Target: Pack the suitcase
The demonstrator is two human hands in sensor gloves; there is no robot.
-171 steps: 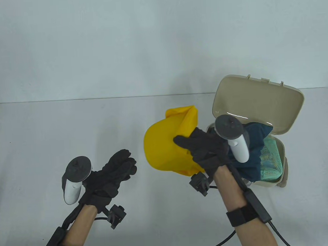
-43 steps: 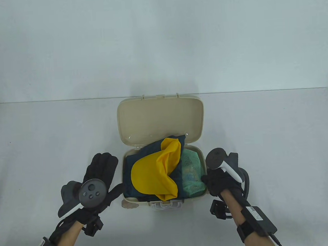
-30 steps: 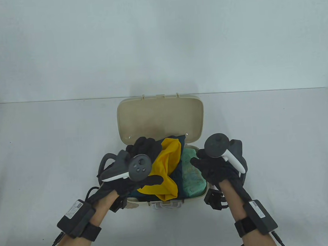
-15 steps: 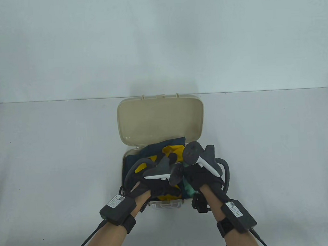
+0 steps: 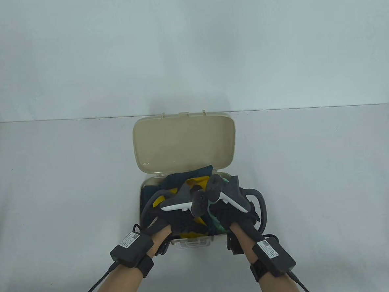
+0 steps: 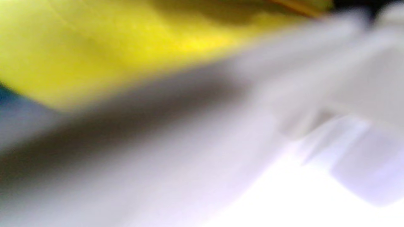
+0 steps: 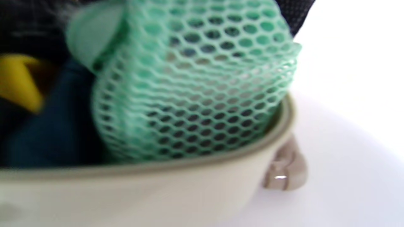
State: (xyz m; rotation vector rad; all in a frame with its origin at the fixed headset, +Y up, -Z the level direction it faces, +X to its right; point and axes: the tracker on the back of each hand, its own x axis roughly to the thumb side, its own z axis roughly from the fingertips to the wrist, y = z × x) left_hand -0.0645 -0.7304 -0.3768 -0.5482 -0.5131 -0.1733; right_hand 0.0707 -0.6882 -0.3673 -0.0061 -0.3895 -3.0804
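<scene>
The suitcase (image 5: 184, 146) sits open mid-table, lid upright. Inside lie a yellow cloth (image 5: 196, 182), a blue garment (image 5: 180, 179) and a green mesh bag (image 7: 195, 82). The left hand (image 5: 179, 219) and right hand (image 5: 233, 213) press on the contents; finger positions cannot be determined.

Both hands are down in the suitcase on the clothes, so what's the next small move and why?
Probably press the yellow cloth down further, then reach for the lid. The left hand and right hand both rest on the pile in the suitcase, the lid stands open, and the green mesh bag bulges above the rim, so it likely wouldn't close cleanly yet.
</scene>
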